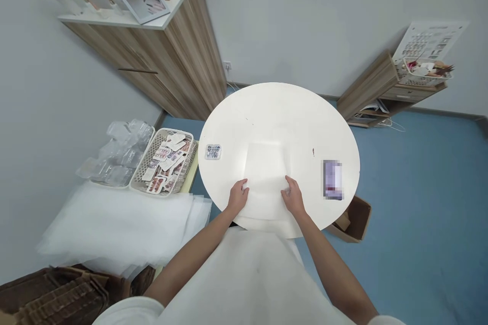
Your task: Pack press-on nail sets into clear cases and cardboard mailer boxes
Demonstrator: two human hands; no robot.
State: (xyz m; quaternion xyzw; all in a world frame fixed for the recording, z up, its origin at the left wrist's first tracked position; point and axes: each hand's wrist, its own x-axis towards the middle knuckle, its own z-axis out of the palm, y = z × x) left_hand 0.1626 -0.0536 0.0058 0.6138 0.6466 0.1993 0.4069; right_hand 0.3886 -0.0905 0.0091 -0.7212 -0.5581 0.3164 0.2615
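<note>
A thin white foam sheet (266, 172) lies in front of me on the round white table (280, 106), hard to tell apart from the tabletop. On its left edge, my left hand (238, 196) is closed, with thumb and fingers pinching the sheet. My right hand (293, 196) grips the opposite edge in much the same way, its thumb turned inward. A small clear case of press-on nails (213, 152) rests to the left of the sheet. Toward the table's right side lies a blurred purple and white item (333, 180).
At left stand a white basket of nail cards (162, 162), a basket of clear plastic packs (122, 155) and a stack of white sheets (125, 221). An open cardboard box (356, 218) sits under the table's right edge. Wooden cabinets (190, 56) stand behind.
</note>
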